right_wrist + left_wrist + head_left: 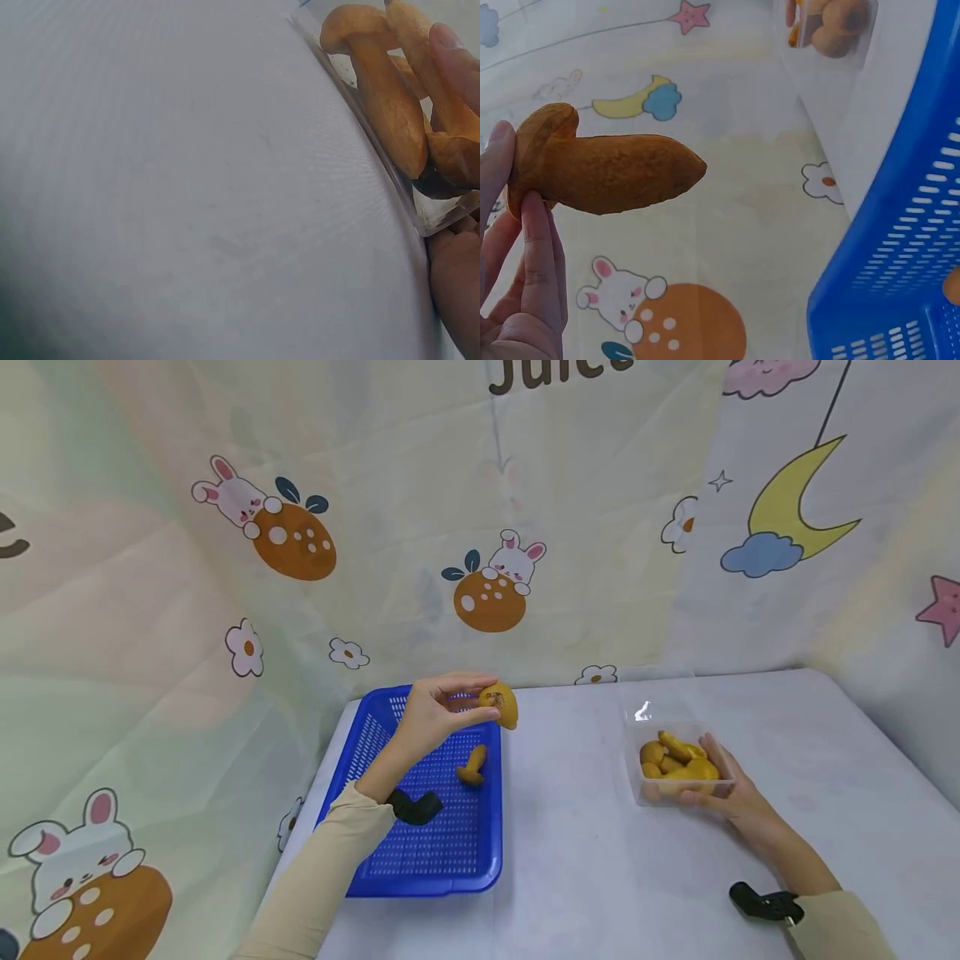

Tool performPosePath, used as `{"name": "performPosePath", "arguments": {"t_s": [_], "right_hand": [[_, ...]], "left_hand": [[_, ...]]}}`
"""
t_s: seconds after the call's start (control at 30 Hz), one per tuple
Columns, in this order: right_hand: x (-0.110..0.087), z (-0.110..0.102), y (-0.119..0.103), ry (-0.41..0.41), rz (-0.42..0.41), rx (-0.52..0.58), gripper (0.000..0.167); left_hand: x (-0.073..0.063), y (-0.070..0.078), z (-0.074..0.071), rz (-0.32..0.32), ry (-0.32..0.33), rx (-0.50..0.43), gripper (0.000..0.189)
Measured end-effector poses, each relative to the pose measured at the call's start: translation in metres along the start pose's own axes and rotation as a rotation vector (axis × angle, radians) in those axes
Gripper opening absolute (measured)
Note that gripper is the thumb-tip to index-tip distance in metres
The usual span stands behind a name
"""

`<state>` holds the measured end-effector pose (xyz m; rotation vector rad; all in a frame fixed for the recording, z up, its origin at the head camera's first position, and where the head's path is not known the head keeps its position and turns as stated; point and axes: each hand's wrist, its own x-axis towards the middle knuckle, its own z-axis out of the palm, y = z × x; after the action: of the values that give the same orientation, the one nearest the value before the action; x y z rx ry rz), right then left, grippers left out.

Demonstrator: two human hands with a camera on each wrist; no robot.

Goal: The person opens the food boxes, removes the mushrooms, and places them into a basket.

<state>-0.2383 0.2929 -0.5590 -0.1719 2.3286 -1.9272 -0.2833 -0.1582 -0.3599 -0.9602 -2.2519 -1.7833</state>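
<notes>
Above the far end of the blue basket, my left hand pinches a yellow-brown mushroom between thumb and fingers. In the left wrist view they hold it by the cap, the tapering stem pointing away. One more mushroom lies in the basket near its right side. To the right, my right hand grips the near right corner of a clear plastic box. Several mushrooms fill the box, seen closer as brown mushrooms in the right wrist view. Part of that hand is cut off there.
Basket and box stand apart on a white-covered table. A printed cloth with rabbits, flowers and a moon hangs behind and to the left. Black straps sit at both wrists. What looks like a transparent lid rises behind the box.
</notes>
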Motion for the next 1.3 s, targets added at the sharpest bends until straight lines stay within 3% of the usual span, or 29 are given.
{"name": "performPosePath", "arguments": {"t_s": [0.13,0.3,0.43,0.67,1.03,1.3], "right_hand": [[0.0,0.0,-0.001,-0.006,-0.004,0.02,0.105],[0.0,0.0,-0.001,-0.006,-0.011,0.003,0.103],[-0.001,0.0,-0.002,-0.006,-0.008,0.003,0.102],[-0.001,-0.002,-0.003,-0.007,-0.003,0.021,0.103],[0.001,-0.002,0.002,0.001,-0.036,0.029,0.105],[0.002,-0.002,0.002,0.001,-0.041,0.017,0.104]], "left_hand": [[-0.011,-0.009,-0.016,-0.036,0.037,0.064,0.036],[-0.024,-0.024,-0.036,-0.138,0.088,0.148,0.037],[-0.032,-0.033,-0.049,-0.21,0.121,0.174,0.037],[-0.041,-0.062,-0.068,-0.296,0.183,0.193,0.039],[-0.05,-0.099,-0.077,-0.408,0.222,0.3,0.039],[-0.055,-0.116,-0.078,-0.416,0.207,0.314,0.038]]}}
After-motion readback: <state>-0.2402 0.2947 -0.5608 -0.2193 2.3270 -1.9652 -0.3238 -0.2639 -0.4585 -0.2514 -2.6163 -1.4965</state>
